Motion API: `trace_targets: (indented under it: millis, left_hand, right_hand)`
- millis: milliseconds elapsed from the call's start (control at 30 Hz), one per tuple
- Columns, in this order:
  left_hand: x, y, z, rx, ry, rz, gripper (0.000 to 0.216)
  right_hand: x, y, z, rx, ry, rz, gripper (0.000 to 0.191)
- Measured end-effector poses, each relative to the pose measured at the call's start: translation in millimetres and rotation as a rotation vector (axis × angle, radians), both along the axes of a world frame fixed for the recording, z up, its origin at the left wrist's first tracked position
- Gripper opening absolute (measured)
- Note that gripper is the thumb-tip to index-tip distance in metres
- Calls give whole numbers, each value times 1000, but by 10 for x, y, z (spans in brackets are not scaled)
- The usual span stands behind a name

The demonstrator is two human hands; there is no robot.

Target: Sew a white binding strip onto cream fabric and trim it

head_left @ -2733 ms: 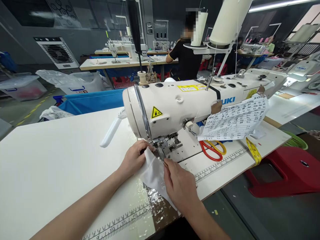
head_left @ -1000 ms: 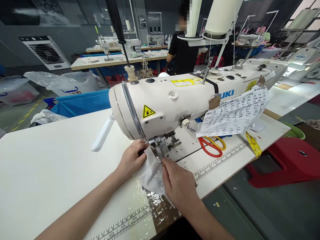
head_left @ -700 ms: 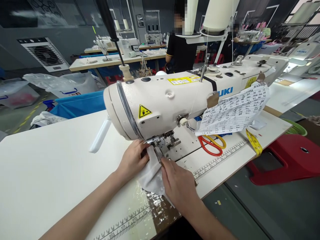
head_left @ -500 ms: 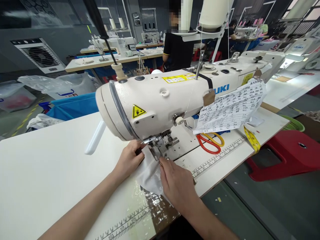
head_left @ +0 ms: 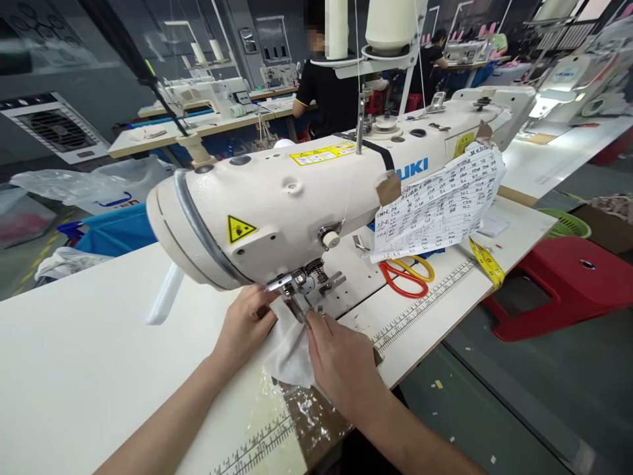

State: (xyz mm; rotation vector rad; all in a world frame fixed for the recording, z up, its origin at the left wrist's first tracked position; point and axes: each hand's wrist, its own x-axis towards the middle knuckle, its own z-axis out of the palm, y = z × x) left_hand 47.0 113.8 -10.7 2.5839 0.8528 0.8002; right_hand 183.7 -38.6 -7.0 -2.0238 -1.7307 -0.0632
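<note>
A white sewing machine [head_left: 277, 218] stands across the table. Under its needle area lies a piece of white fabric [head_left: 289, 353], which hangs toward the table's front edge. My left hand [head_left: 246, 323] is closed on the fabric's left side, close beside the presser foot, with its fingertips partly hidden under the machine head. On the fabric's right edge, my right hand [head_left: 341, 359] pinches the cloth just in front of the presser foot [head_left: 299, 307]. The needle itself is too small to make out.
Scissors [head_left: 405, 285] with red and yellow handles lie right of the needle area. A handwritten paper sheet [head_left: 438, 204] is taped to the machine. A yellow tape measure [head_left: 488, 262] hangs over the edge near a red stool [head_left: 568, 284]. A person [head_left: 329, 95] sits beyond.
The camera view has shifted, so the machine appears further left. Both hands keep their hold on the fabric near the presser foot, with little visible movement.
</note>
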Motion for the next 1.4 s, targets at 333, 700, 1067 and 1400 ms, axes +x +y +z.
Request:
trace_targets:
  millis: [333,700,1067,1400]
  left_hand:
    - [-112,-96,241,223,224,-353,37]
    - [24,-558,88,293,279,-102,38]
    - [-77,-530,50,215,216,-155,42]
    - [-18,-606,20,258,277,-102,44]
  right_hand:
    - [-63,-446,-89,132,17,16,29]
    - [97,-964,-78,34,55,140,30]
    - [125,-898,-81,9,-21,150,35]
    - [133,-735,-7,-55,-30,119,33]
